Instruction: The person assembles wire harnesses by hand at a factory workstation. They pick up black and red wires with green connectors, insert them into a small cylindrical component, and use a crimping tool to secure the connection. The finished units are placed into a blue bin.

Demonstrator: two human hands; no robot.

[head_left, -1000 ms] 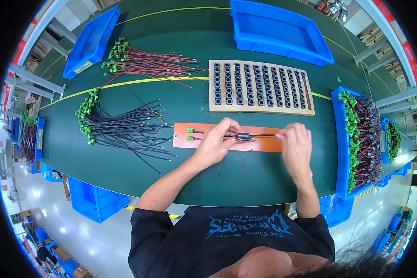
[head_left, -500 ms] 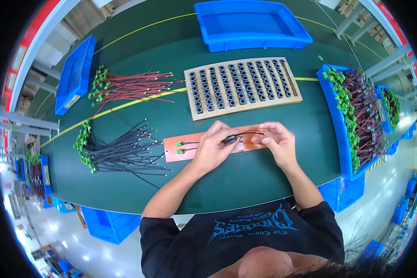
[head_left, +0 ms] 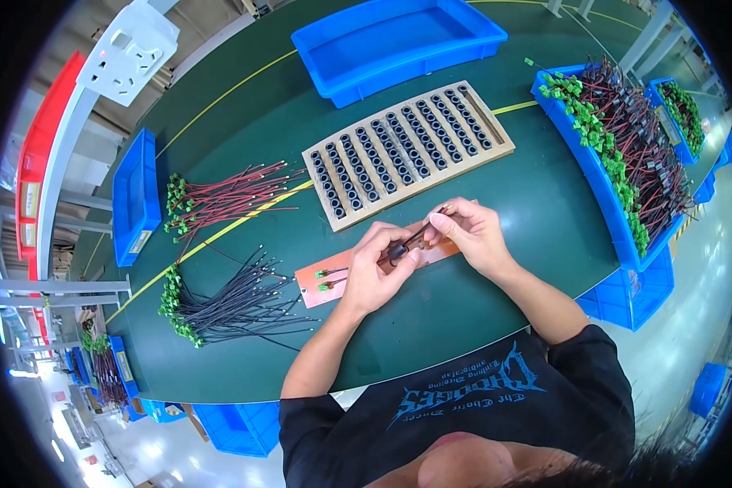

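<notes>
Left hand (head_left: 372, 272) grips a short black cylinder (head_left: 397, 251) — likely hard; hold mid-barrel. Right hand (head_left: 478, 234) pinches thin black wire (head_left: 417, 236) — probably springy.

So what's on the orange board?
Two green connectors at the left end of the board. Over it, left hand holds a black core, right hand a dark wire. Anything beneath the hands is covered.

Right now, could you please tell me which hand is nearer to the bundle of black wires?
Left. The left hand is to the right of the bundle of black wires, apart from it; the right hand is farther right, beyond the left hand.
</notes>
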